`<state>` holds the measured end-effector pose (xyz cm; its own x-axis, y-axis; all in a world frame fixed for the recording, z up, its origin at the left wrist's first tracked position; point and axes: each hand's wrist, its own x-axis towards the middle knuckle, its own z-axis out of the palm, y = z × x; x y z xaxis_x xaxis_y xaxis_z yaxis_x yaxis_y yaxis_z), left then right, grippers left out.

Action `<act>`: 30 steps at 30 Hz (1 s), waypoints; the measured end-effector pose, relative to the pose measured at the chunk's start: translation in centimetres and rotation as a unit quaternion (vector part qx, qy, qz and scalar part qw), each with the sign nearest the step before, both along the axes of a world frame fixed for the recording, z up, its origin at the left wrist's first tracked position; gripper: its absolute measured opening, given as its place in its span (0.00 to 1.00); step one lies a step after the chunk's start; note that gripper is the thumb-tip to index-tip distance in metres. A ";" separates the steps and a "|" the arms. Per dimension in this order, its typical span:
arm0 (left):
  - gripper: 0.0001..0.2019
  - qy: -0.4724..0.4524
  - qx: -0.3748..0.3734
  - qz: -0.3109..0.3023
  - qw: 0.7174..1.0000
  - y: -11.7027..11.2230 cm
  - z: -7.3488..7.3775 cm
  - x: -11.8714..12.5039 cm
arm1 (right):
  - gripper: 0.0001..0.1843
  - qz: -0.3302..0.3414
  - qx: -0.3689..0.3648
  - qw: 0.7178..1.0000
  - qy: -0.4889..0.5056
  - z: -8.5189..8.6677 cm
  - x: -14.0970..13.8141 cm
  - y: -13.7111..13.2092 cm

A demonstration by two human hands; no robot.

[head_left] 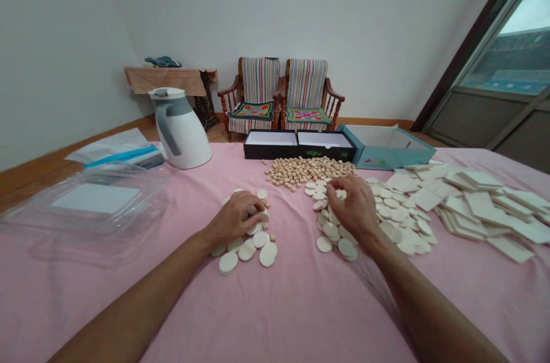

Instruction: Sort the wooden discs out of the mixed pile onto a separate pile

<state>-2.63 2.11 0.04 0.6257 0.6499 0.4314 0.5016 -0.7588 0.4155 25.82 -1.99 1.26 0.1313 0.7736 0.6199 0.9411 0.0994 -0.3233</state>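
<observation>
My left hand rests on a small pile of pale wooden discs on the pink tablecloth, fingers curled round a stack of discs. My right hand lies over a larger spread of the same discs, its fingertips pinched together at the pile's far edge; what they hold is too small to make out. Beyond both hands lies a heap of small round wooden beads.
Pale square tiles cover the right side. At the back stand a black divided box, a blue open box and a white jug. A clear plastic lid lies at left. Two striped chairs stand by the wall.
</observation>
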 end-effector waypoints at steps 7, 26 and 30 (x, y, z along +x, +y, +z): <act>0.09 -0.135 -0.113 0.121 0.977 0.5 0.6 0.6 | 0.10 -0.094 0.005 0.995 -0.039 -1.8 2.6 1.5; 0.08 0.191 0.000 0.108 0.976 2.6 0.5 3.0 | 0.09 -0.078 -0.016 0.996 -0.028 -2.5 2.5 1.7; 0.06 0.198 -0.007 0.116 0.973 2.9 0.5 3.5 | 0.09 -0.078 -0.019 0.996 -0.029 -2.5 2.4 1.7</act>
<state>0.85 5.00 0.54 0.5776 0.7970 0.1765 0.7811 -0.6025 0.1639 28.25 -0.26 -1.27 0.2161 0.7699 0.6004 0.9614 -0.0604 -0.2685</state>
